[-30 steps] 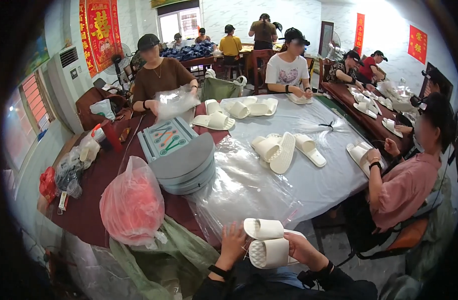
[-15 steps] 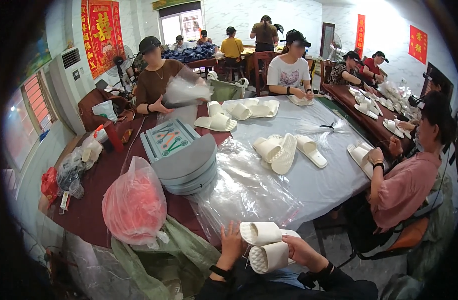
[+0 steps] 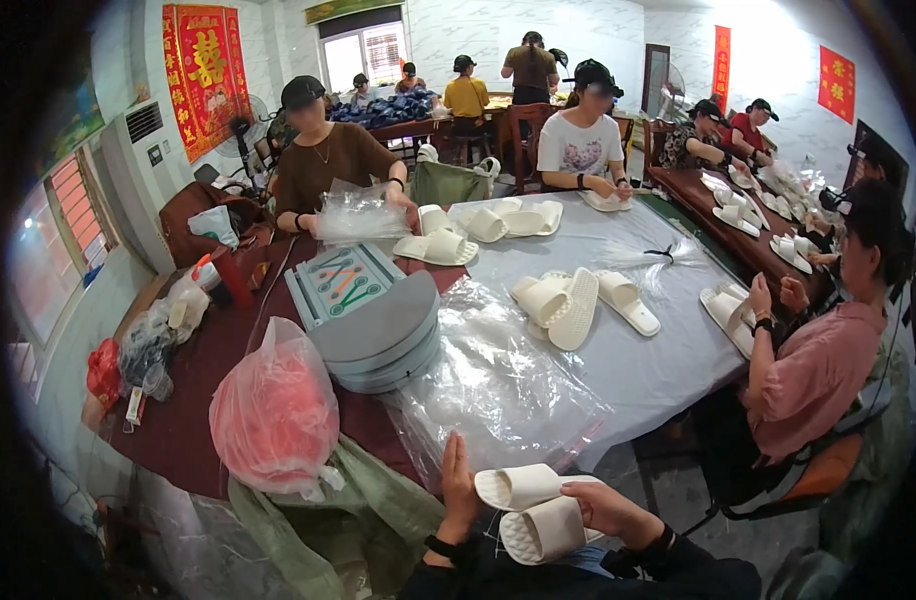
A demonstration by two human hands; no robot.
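Observation:
A pair of white slippers (image 3: 541,530) is in my right hand (image 3: 610,508), thumb on top near the straps. The slippers lie side by side, toe ends toward my left, above the near edge of the table. A thin thread-like strand hangs by their toe ends. My left hand (image 3: 459,492) stands upright just left of the slippers, fingers stretched out and close together, with nothing visible in it. Beyond both hands lie clear plastic bags (image 3: 493,365) spread on the table.
A stack of grey plastic pieces (image 3: 373,330) and a clear bag of pink material (image 3: 278,410) stand left. More white slippers (image 3: 633,302) lie on the grey cloth, near a bundle of clear strands (image 3: 660,255). Co-workers sit or stand around; a green sack (image 3: 353,520) hangs at the near edge.
My left hand's fingers have drawn together and straightened upward. The slippers have shifted slightly lower. Across the table, a person in brown has lowered a stack of clear bags and holds it with both hands.

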